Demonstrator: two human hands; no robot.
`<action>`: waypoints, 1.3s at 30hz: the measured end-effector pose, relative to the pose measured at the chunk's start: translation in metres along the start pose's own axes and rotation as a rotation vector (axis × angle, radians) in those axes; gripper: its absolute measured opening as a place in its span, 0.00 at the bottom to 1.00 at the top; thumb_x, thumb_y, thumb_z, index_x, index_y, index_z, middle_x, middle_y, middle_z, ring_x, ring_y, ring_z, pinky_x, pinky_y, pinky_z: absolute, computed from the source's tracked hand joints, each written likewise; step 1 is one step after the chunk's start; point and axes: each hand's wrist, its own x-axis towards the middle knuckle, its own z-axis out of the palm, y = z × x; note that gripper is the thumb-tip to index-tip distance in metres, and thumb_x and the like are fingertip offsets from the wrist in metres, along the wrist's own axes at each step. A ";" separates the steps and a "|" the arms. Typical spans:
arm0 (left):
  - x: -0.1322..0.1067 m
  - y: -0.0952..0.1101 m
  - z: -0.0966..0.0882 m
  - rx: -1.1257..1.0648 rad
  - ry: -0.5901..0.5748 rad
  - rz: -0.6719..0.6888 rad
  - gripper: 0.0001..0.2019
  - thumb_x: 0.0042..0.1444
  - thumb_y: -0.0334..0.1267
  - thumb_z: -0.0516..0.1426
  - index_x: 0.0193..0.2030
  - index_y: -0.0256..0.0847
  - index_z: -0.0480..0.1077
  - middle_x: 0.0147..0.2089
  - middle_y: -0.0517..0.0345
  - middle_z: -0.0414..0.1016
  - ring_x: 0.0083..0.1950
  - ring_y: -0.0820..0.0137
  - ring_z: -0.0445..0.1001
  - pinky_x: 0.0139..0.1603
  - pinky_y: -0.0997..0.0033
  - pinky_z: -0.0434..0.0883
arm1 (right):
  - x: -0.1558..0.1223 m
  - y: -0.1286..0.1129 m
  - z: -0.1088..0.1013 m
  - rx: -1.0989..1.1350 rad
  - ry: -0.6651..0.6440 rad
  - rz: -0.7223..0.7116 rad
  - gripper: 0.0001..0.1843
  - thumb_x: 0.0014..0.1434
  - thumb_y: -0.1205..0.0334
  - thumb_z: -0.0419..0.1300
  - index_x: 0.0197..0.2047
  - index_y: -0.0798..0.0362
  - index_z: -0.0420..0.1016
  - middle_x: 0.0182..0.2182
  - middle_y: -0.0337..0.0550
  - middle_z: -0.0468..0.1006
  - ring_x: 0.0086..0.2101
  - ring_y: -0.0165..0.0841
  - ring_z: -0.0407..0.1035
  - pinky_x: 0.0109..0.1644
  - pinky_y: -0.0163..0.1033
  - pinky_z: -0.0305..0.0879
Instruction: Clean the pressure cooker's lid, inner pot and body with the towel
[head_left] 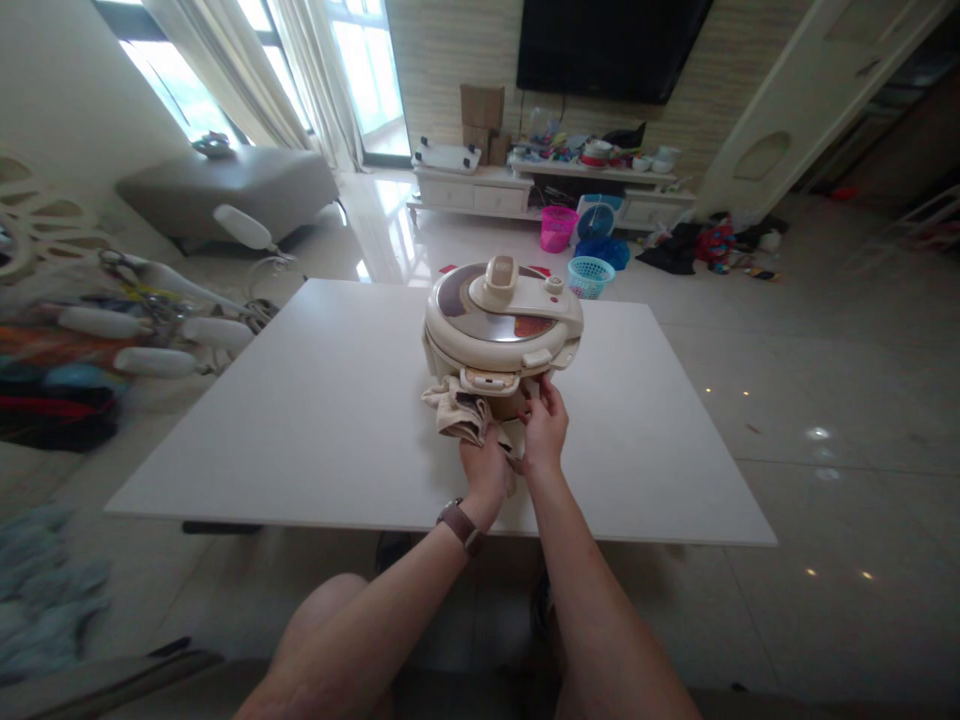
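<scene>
A cream electric pressure cooker (501, 325) with a brown-topped lid stands in the middle of a white table (315, 420). A beige cloth (456, 408) lies bunched against its front base. My left hand (486, 462), with a watch on the wrist, is closed on the cloth just below the cooker. My right hand (544, 425) is beside it, fingers curled and pinching near the cooker's front latch and the cloth's edge; what they hold is hidden.
A drying rack with clothes (112, 340) stands left of the table. Beyond are a grey sofa (225, 190), a low TV cabinet (540, 185) full of clutter, pink (557, 228) and blue baskets (589, 276) on the glossy tiled floor.
</scene>
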 end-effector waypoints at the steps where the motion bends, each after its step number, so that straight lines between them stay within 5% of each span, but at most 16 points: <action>1: 0.004 0.001 0.000 -0.009 0.019 -0.002 0.15 0.57 0.26 0.60 0.50 0.39 0.79 0.56 0.46 0.84 0.61 0.59 0.81 0.67 0.58 0.73 | -0.001 -0.002 0.000 0.005 0.007 0.002 0.37 0.49 0.59 0.59 0.64 0.51 0.77 0.65 0.50 0.78 0.54 0.38 0.77 0.41 0.36 0.74; 5: 0.029 0.007 -0.002 -0.098 0.102 -0.064 0.12 0.53 0.25 0.59 0.44 0.38 0.77 0.52 0.48 0.84 0.56 0.61 0.82 0.65 0.58 0.74 | -0.004 -0.006 0.003 0.027 0.023 0.020 0.37 0.48 0.59 0.59 0.63 0.51 0.77 0.63 0.49 0.80 0.53 0.37 0.77 0.39 0.34 0.73; 9: 0.071 0.018 -0.009 -0.241 0.164 -0.323 0.09 0.54 0.26 0.57 0.42 0.37 0.74 0.45 0.49 0.82 0.44 0.62 0.83 0.57 0.53 0.79 | -0.004 -0.007 0.004 0.033 0.018 0.027 0.37 0.48 0.58 0.59 0.64 0.51 0.77 0.63 0.48 0.80 0.51 0.36 0.78 0.37 0.33 0.72; 12: 0.096 0.028 -0.017 -0.291 0.179 -0.440 0.11 0.53 0.25 0.57 0.43 0.36 0.74 0.42 0.48 0.81 0.43 0.61 0.83 0.55 0.51 0.80 | -0.003 -0.007 0.003 0.028 0.025 0.041 0.37 0.48 0.58 0.59 0.64 0.52 0.77 0.62 0.49 0.81 0.50 0.37 0.78 0.35 0.33 0.71; 14: 0.100 0.033 -0.021 -0.310 0.161 -0.361 0.14 0.52 0.24 0.57 0.45 0.36 0.75 0.44 0.48 0.82 0.46 0.60 0.84 0.57 0.51 0.80 | -0.001 -0.006 0.003 0.028 0.032 0.045 0.37 0.48 0.58 0.60 0.63 0.52 0.78 0.61 0.50 0.81 0.51 0.38 0.78 0.36 0.34 0.71; 20: 0.081 0.032 -0.018 -0.157 0.082 0.152 0.14 0.55 0.27 0.61 0.48 0.37 0.80 0.55 0.49 0.84 0.60 0.60 0.80 0.69 0.56 0.73 | -0.001 0.000 0.004 0.004 0.037 0.002 0.36 0.50 0.57 0.59 0.64 0.51 0.77 0.62 0.48 0.81 0.50 0.37 0.78 0.37 0.34 0.71; 31: 0.098 0.035 -0.027 0.067 0.028 0.236 0.13 0.57 0.29 0.61 0.49 0.36 0.81 0.57 0.47 0.85 0.62 0.58 0.80 0.70 0.59 0.71 | 0.000 0.002 0.002 -0.013 0.032 -0.026 0.37 0.51 0.58 0.59 0.65 0.51 0.77 0.59 0.47 0.82 0.45 0.34 0.77 0.37 0.34 0.70; 39: 0.051 0.021 -0.012 0.114 0.043 0.306 0.14 0.61 0.33 0.59 0.51 0.37 0.81 0.57 0.44 0.85 0.62 0.56 0.81 0.67 0.59 0.72 | 0.002 0.008 0.002 -0.014 0.029 -0.066 0.37 0.49 0.58 0.58 0.64 0.51 0.77 0.62 0.50 0.80 0.52 0.37 0.76 0.47 0.39 0.73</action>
